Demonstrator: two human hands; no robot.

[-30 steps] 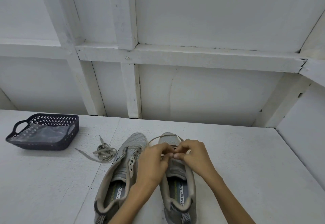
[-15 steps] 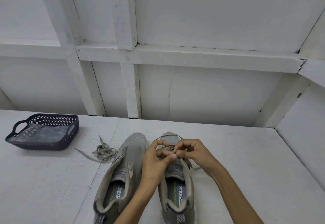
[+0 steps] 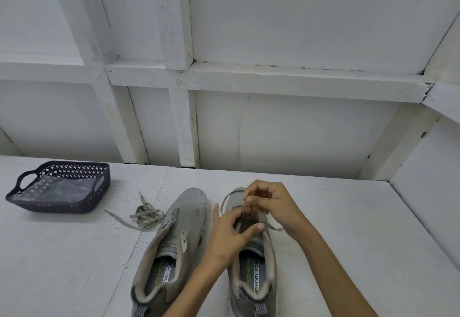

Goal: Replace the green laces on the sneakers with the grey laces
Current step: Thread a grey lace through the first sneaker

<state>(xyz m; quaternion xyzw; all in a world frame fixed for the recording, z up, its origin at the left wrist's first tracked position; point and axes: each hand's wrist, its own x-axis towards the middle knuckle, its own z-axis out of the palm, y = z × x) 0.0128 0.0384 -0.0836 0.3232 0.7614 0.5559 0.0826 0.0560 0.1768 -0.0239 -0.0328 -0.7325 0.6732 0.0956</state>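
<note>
White table (image 3: pixel 348 242) seen from the head camera, against a white panelled wall (image 3: pixel 298 129).

Far left: a dark perforated basket (image 3: pixel 99 192) with handle cut-outs, holding a clear plastic bag (image 3: pixel 57 189).

Right of the basket and well apart from it: a loose lace (image 3: pixel 146 215), dull grey-green, lying in a small tangle with one end trailing left and one pointing far. The tangle lies just beside the left sneaker (image 3: pixel 184 227).

Centre, near edge: two grey sneakers side by side, toes pointing far. The left sneaker's eyelets are bare and its insole lettering is visible.

The left hand (image 3: pixel 229 234) lies on the right sneaker (image 3: pixel 258 274). Its thumb stretches across the tongue, its other fingers bend over the left eyelet row and clasp the upper, and its little finger points straight out. Whether it also pinches a strand cannot be told.

A threaded lace (image 3: pixel 224 202) loops round the toe of the right sneaker and crosses at the farthest eyelets.

The right hand (image 3: pixel 273 204) hovers over that crossing with its fingers curled narrow, pinching a strand of the threaded lace drawn up from the eyelets. One free end trails off the sneaker's right side beneath the wrist.
</note>
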